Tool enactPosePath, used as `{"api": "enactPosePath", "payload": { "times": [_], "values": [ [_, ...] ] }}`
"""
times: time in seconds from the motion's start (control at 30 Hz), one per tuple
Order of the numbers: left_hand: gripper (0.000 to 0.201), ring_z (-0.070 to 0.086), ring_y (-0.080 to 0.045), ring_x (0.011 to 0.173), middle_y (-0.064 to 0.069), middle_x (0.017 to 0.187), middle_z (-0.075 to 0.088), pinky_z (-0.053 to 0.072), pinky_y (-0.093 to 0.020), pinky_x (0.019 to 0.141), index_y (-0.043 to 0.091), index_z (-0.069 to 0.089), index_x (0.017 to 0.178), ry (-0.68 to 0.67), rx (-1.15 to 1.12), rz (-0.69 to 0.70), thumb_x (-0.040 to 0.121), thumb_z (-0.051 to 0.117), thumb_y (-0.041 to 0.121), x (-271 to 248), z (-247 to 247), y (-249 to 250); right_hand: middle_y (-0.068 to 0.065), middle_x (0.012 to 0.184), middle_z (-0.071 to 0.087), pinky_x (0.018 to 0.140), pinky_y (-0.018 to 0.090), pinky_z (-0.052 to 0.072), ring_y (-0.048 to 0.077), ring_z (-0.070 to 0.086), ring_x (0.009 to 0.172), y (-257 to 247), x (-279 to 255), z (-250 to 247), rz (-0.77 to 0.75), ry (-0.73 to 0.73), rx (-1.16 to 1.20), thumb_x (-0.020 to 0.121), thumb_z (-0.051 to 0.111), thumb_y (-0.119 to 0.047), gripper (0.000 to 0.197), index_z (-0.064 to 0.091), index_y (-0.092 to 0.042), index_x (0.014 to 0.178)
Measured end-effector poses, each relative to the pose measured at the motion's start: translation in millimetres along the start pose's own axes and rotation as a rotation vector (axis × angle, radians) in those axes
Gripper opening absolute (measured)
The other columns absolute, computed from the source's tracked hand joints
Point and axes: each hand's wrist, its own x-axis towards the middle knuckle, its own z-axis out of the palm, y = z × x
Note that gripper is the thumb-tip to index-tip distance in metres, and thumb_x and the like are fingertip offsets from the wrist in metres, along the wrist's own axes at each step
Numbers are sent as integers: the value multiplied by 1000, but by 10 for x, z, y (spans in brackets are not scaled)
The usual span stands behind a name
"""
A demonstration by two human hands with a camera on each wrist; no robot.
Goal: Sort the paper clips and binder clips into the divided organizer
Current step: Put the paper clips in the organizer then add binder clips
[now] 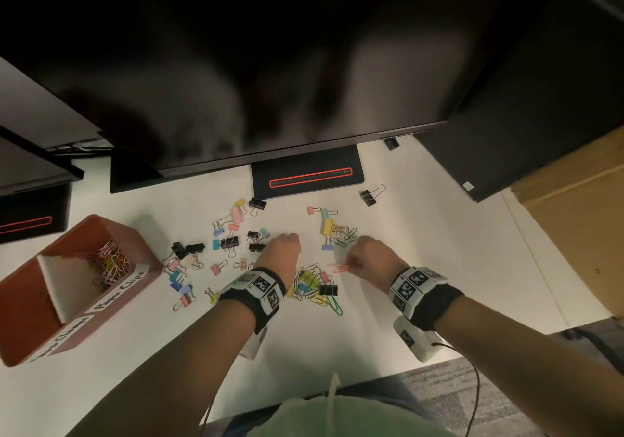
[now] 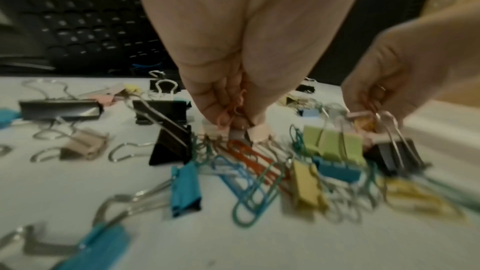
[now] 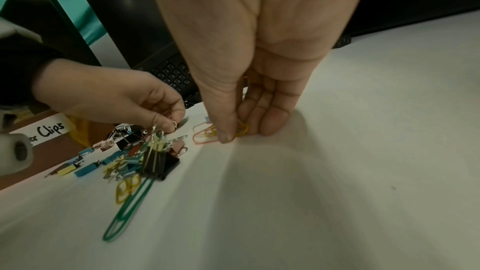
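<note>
Coloured paper clips and binder clips lie scattered on the white table point(image 1: 422, 250). My left hand point(image 1: 287, 245) is curled above a mixed pile point(image 1: 314, 284), and its fingertips point(image 2: 221, 118) pinch pink paper clips point(image 2: 231, 112). To the right, my right hand point(image 1: 358, 261) pinches pink and yellow paper clips point(image 3: 207, 133) against the table, thumb and fingers together point(image 3: 233, 132). The red-brown divided organizer point(image 1: 101, 325) stands at the left. Its far compartment holds several paper clips point(image 1: 109, 262). What lies in the near compartment is hidden.
A dark monitor point(image 1: 236, 65) overhangs the back of the table on its stand base point(image 1: 307, 176). A lone black binder clip point(image 1: 369, 196) lies at the back right. A long green paper clip point(image 3: 130, 208) lies nearest me. A cardboard box point(image 1: 574, 217) stands at the right.
</note>
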Motion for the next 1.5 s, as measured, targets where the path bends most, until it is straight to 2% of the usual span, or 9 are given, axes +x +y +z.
{"api": "enactPosePath", "payload": {
  "times": [0.3, 0.43, 0.53, 0.77, 0.87, 1.07, 1.27, 1.4, 1.5],
  "values": [
    [14, 58, -17, 89, -5, 99, 64, 45, -24, 78, 9, 63, 101, 184, -485, -73, 90, 57, 14, -82, -309, -265, 7, 100, 65, 83, 30, 47, 21, 59, 89, -140, 1, -12, 38, -27, -47, 91, 55, -29, 23, 66, -9, 97],
    [9, 58, -14, 87, 2, 90, 61, 44, -23, 76, 14, 63, 96, 258, -604, -68, 87, 60, 16, -276, -524, -463, -7, 90, 62, 72, 15, 41, 3, 49, 73, -239, -2, -55, 38, 41, 23, 91, 56, -28, 23, 66, -7, 91],
    [8, 58, -12, 79, 3, 86, 61, 46, -22, 73, 16, 63, 94, 333, -706, -106, 86, 61, 15, -488, -715, -722, 4, 94, 63, 80, 28, 48, 11, 48, 76, -502, 86, -169, -58, 129, -5, 89, 59, -28, 19, 67, -11, 94],
    [3, 62, -18, 74, -5, 81, 66, 50, -27, 66, 15, 62, 87, 569, -802, -326, 84, 64, 14, -1122, -1030, -1799, 4, 95, 62, 80, 27, 45, 15, 55, 80, -1976, 604, -276, -414, 206, 18, 86, 62, -22, 13, 67, -15, 95],
    [3, 65, -20, 80, -5, 84, 68, 54, -41, 80, 19, 63, 83, 630, -783, -451, 83, 62, 16, -1374, -985, -2289, 7, 96, 62, 79, 26, 43, 19, 57, 83, -2793, 843, -101, -528, 166, 48, 85, 63, -19, 13, 67, -12, 95],
    [16, 59, -21, 92, -3, 98, 65, 47, -35, 84, 20, 62, 95, 602, -910, -585, 95, 46, 22, -1594, -897, -2715, 12, 116, 61, 91, 33, 46, 26, 59, 104, -3713, 1122, 390, -461, 2, 93, 81, 67, -15, 41, 55, -11, 120],
    [20, 59, -11, 104, 4, 111, 64, 44, -26, 92, 21, 61, 110, 657, -887, -340, 92, 53, 19, -1624, -914, -2527, 0, 111, 58, 83, 23, 48, 12, 60, 89, -3221, 979, 374, -513, 48, 155, 86, 61, -27, 30, 57, -19, 115],
    [15, 64, -20, 88, -2, 93, 68, 54, -40, 84, 28, 63, 98, 427, -883, -111, 88, 60, 18, -1364, -813, -2082, -7, 93, 57, 75, 22, 45, 0, 49, 71, -2214, 688, 135, -357, 141, 76, 88, 60, -27, 20, 63, -20, 106],
    [14, 65, -19, 81, 4, 87, 66, 54, -29, 70, 22, 62, 101, 232, -779, 11, 88, 59, 20, -1134, -672, -1583, -7, 95, 55, 83, 33, 51, 8, 52, 80, -1447, 382, 30, -119, 80, -72, 85, 63, -35, 27, 58, -25, 109]
  ]
}}
